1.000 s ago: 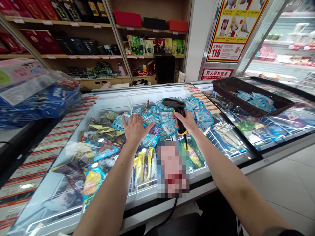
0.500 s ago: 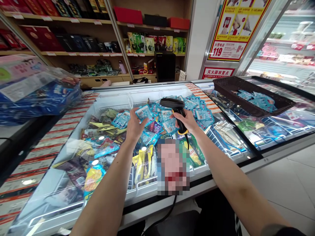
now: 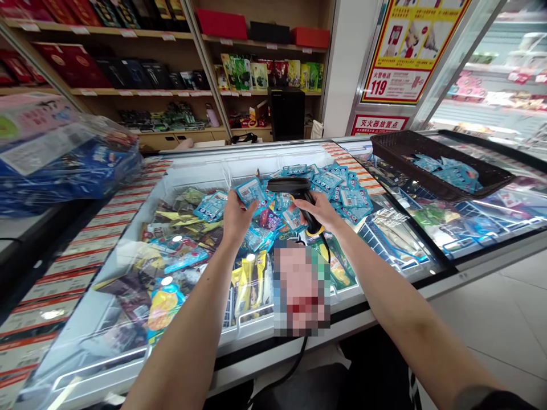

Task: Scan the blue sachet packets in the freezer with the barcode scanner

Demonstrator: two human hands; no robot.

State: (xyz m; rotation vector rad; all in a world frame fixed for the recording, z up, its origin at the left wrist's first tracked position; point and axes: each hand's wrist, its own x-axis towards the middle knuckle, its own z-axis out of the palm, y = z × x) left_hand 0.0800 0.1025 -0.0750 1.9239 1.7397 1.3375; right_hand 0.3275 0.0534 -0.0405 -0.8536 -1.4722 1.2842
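My left hand (image 3: 237, 215) pinches a light-blue packet (image 3: 250, 192), its white barcode label facing up. To the right, my right hand (image 3: 318, 210) is wrapped round the handle of a black barcode scanner (image 3: 289, 184) with a yellow-trimmed base. The scanner's head points left, towards the held packet, and stays apart from it. A cable hangs from the handle. Beneath and behind both hands, many more blue packets (image 3: 352, 198) lie spread over the freezer's glass top. A smaller pile of blue packets (image 3: 212, 206) lies left of my left hand.
The chest freezer (image 3: 273, 152) holds yellow and other wrapped ice creams. A dark basket (image 3: 384, 149) with blue packets stands at the right. A plastic-wrapped bundle (image 3: 64, 154) sits at the left. A pixelated patch hides part of the front edge. Stocked shelves (image 3: 141, 94) stand behind.
The scanner in my right hand has moved slightly left and tilted, its head now nearer the packet. My left hand still holds the packet, shifted only a little.
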